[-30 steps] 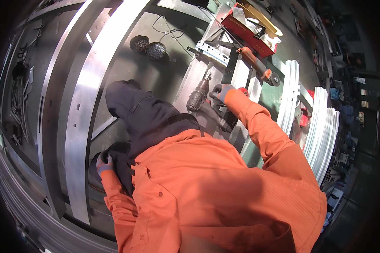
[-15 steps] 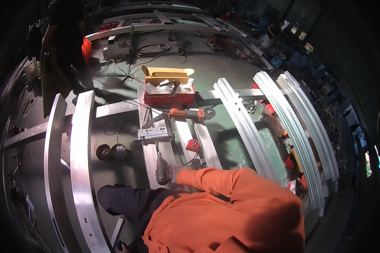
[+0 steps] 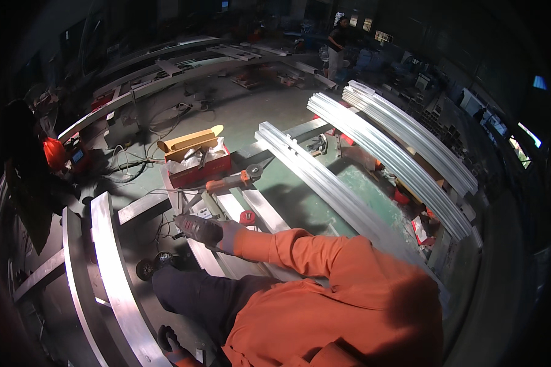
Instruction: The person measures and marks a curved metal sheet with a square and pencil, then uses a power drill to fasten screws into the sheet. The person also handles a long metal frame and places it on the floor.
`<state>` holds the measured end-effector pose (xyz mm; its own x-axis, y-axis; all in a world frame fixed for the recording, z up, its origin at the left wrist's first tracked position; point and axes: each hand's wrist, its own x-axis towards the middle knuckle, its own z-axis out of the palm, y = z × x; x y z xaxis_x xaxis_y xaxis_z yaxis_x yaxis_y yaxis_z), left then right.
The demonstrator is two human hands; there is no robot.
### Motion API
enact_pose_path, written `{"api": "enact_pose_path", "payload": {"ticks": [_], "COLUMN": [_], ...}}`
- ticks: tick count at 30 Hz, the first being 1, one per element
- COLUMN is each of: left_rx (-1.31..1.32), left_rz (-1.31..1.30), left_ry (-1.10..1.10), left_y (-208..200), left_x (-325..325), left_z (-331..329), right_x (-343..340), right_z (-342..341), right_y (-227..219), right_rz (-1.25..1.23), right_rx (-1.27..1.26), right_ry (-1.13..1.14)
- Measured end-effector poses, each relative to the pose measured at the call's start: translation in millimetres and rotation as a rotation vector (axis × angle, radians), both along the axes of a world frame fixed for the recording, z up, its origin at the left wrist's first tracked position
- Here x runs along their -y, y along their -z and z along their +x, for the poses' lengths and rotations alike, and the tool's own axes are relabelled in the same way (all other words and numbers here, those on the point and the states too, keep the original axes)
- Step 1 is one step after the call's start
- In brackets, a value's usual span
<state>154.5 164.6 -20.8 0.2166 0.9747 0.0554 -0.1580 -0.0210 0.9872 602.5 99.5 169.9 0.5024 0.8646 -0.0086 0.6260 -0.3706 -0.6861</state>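
Observation:
My right hand (image 3: 228,235) grips a dark power drill (image 3: 201,229), its body lying over the silver metal bars. The drill's front end overlaps a small white-faced plate (image 3: 203,213). Just beyond are an orange angle grinder (image 3: 229,181) and a red tape measure (image 3: 247,218). At the lower edge, my left hand (image 3: 172,344) appears in a dark glove beside a long silver beam (image 3: 119,287). Its fingers are too dark and small to make out.
A red box with a yellow lid (image 3: 199,169) holds white wrapping. Silver profiles (image 3: 324,174) and ribbed bundles (image 3: 392,165) lie to the right. Two round black objects (image 3: 155,264) are on the floor. Cables (image 3: 131,164) trail behind. Another person (image 3: 335,49) stands far back.
The view has swung, shifting the scene. My right hand has carried the drill forward over the small plate and turned it sideways. More of my left hand shows at the lower edge.

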Motion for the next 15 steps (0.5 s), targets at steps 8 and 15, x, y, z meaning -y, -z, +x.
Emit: {"api": "enact_pose_path", "payload": {"ticks": [8,15], "left_rx": [0.088,1.058], "left_rz": [-0.400,-0.360], "left_ry": [-0.370,0.136], "left_y": [-204.8,-190.3], "left_x": [0.5,-52.8], "left_z": [146.7,106.4], "right_x": [-63.1,-64.8], "right_z": [-86.8,-169.9], "right_y": [-30.4,65.4], "right_rz": [0.266,0.119], "right_rx": [-2.210,-1.593], "right_ry": [-0.318,-0.606]}}
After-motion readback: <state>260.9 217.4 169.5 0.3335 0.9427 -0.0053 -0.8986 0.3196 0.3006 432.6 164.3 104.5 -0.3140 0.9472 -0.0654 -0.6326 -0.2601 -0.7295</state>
